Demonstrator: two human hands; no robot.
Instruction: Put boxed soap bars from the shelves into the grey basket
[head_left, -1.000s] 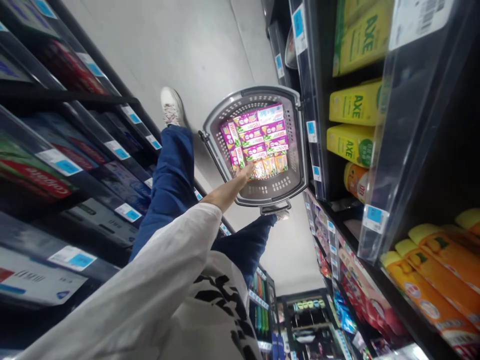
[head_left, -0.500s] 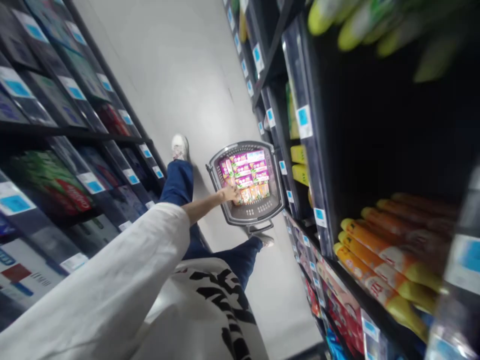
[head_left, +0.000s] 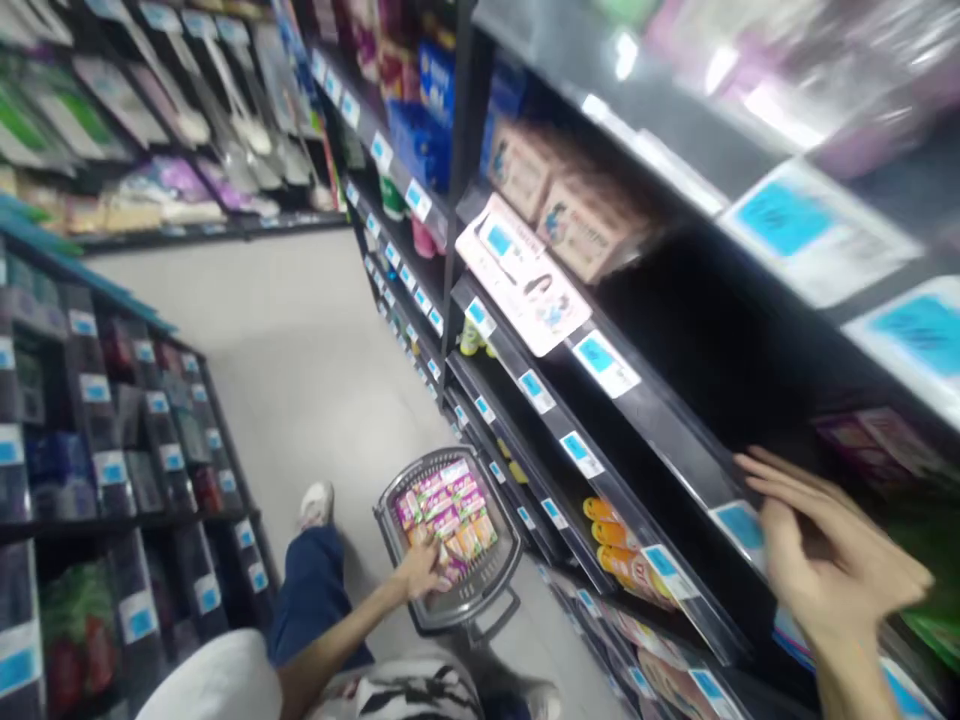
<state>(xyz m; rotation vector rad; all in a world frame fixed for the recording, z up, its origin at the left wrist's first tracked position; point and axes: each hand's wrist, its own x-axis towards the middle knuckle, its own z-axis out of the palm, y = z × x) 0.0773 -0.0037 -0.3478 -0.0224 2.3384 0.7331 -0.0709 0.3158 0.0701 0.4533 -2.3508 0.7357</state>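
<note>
A grey shopping basket is on the floor at the lower centre, with several small purple and orange boxes laid in rows inside it. Reaching down into it, my left hand has its fingers on a small purple box at the basket's near left; blur hides the exact grip. My right hand is raised at the right by the shelf edge, its fingers stretched out and thumb apart, nothing visible in it. Behind its fingertips, purple packs lie in the dark shelf space.
Tall dark shelving with price tags runs along the right, stocked with beige boxes and orange bottles. Another shelf unit stands at the left. Grey floor lies between them, and hanging utensils line the far end.
The view has swung up and toward the right-hand shelves. My right hand has come into view beside the shelf. My left hand is still inside the basket, among the boxes.
</note>
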